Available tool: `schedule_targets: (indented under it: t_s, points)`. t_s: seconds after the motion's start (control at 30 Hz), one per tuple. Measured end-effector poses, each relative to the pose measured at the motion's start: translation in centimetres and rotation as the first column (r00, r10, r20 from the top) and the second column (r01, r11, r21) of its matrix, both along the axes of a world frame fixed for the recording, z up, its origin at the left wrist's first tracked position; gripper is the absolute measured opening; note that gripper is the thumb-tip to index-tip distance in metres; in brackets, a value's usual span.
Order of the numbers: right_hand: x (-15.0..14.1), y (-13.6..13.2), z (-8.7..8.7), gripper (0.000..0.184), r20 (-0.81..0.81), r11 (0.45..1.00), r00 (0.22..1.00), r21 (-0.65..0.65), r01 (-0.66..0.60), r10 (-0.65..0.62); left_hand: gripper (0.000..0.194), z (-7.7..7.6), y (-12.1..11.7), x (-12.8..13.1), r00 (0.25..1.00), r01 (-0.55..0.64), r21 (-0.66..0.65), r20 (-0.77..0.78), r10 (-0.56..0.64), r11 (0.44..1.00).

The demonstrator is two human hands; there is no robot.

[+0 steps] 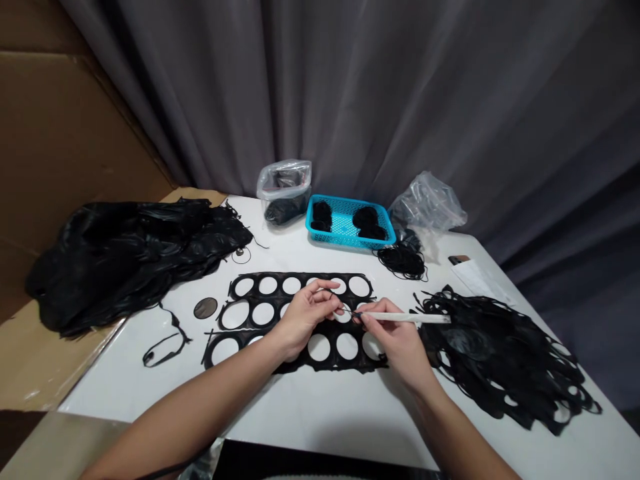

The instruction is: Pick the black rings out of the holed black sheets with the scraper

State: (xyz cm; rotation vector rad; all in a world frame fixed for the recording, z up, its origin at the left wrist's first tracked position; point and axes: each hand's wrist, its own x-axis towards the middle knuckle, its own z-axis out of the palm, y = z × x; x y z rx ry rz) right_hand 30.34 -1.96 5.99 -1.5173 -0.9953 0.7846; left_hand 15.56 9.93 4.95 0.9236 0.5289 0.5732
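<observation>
My left hand is closed in a pinch over the middle of the black sheets. Whatever lies between its fingertips is too small to make out. My right hand grips a slim white pen-like tool, whose thin dark tip points left and reaches close to the left fingertips. Beneath both hands, black sheet strips with rows of round cut-out holes lie flat on the white table. The wrists and fingers cover part of these strips.
On the left lies a large heap of black sheets, near a dark disc and a black loop. Holed black scraps pile up at right. Behind stand a plastic bag, a blue basket and black cords.
</observation>
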Motion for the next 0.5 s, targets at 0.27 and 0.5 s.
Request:
schedule_targets:
  t_s: [0.27, 0.5]
  points:
    - [0.04, 0.02, -0.47, 0.030, -0.153, 0.998, 0.987, 0.014, 0.059, -0.057, 0.041, 0.21, 0.23, -0.49, 0.988, 0.075, -0.028, 0.137, -0.070, 0.997]
    - [0.48, -0.07, 0.26, 0.023, -0.149, 0.996, 0.986, 0.031, 0.084, -0.079, 0.042, 0.90, -0.27, -0.44, 0.985, 0.132, -0.094, 0.126, -0.120, 0.987]
